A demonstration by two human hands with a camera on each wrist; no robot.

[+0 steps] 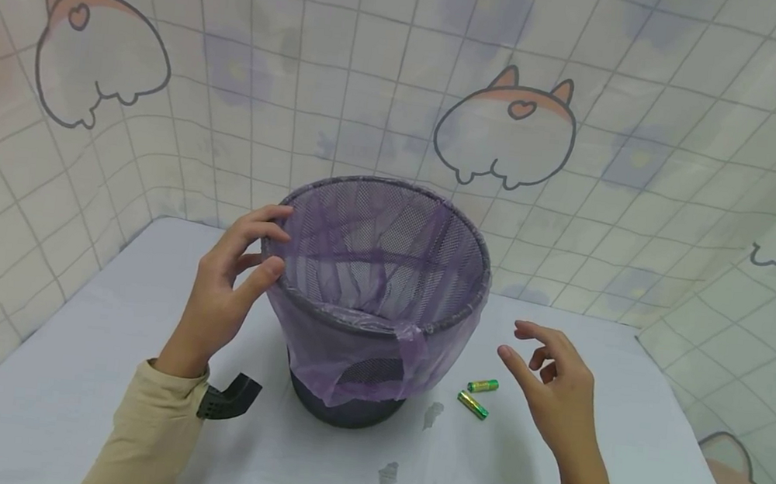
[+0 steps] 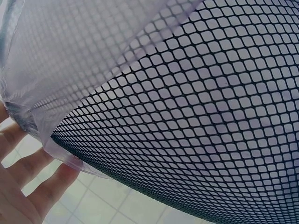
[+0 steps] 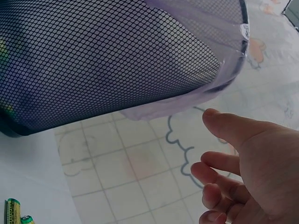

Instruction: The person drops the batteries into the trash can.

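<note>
A black mesh wastebasket (image 1: 316,405) stands upright on the white table, lined with a translucent purple bag (image 1: 376,365) folded down over its rim. My left hand (image 1: 225,289) rests against the basket's left rim, fingertips and thumb tip on the bag's edge. In the left wrist view, its spread fingers (image 2: 51,184) reach the bag and rim. My right hand (image 1: 559,395) hovers right of the basket, fingers loosely bent and holding nothing. Between it and the basket lie two green-and-gold batteries, one (image 1: 483,386) just behind the other (image 1: 473,405).
Two grey patches (image 1: 388,475) mark the white tabletop (image 1: 309,476) in front of the basket. Behind and at the sides hangs a tile-patterned sheet (image 1: 376,77) with cartoon corgis. Each wrist carries a black camera mount (image 1: 230,397).
</note>
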